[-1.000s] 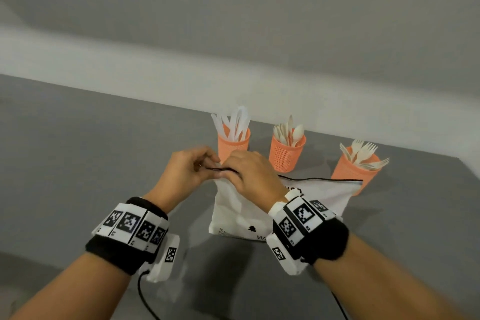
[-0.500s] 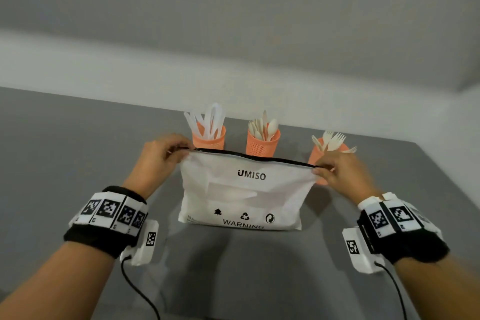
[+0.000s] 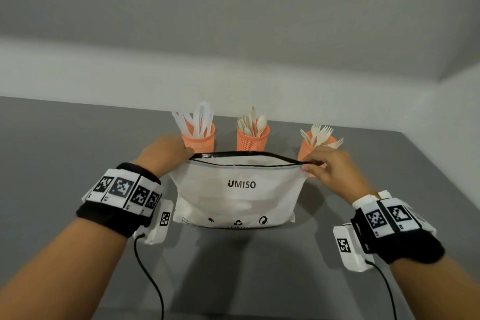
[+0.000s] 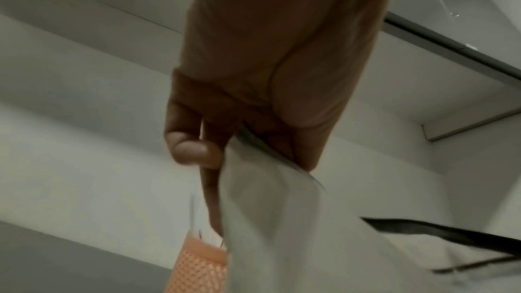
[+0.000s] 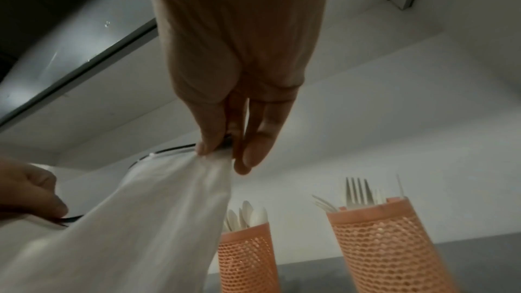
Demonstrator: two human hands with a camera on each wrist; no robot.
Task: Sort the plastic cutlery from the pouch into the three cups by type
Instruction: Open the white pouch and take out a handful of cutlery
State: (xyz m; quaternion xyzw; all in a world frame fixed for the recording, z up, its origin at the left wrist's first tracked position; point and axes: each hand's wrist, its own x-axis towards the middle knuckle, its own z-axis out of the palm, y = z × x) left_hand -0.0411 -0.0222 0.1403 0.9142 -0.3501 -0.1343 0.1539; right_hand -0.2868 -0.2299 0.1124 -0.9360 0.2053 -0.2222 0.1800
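A white zip pouch (image 3: 239, 189) marked UMISO stands upright on the grey table (image 3: 65, 153), its black-edged mouth slightly parted. My left hand (image 3: 166, 153) pinches the pouch's top left corner (image 4: 245, 164). My right hand (image 3: 327, 166) pinches the top right corner (image 5: 214, 155). Behind the pouch stand three orange mesh cups: the left cup (image 3: 201, 138) holds white knives, the middle cup (image 3: 252, 138) holds spoons, the right cup (image 3: 309, 145) holds forks. The spoon cup (image 5: 245, 257) and fork cup (image 5: 386, 246) also show in the right wrist view. What is inside the pouch is hidden.
A pale wall (image 3: 233, 34) rises right behind the cups. The table's right edge (image 3: 441, 184) runs diagonally past my right hand. Black cables (image 3: 150, 280) hang from both wrist cameras over the near table.
My right hand slid along the zip from the left corner to the right end. The pouch's mouth has since parted a little, and the view has moved closer.
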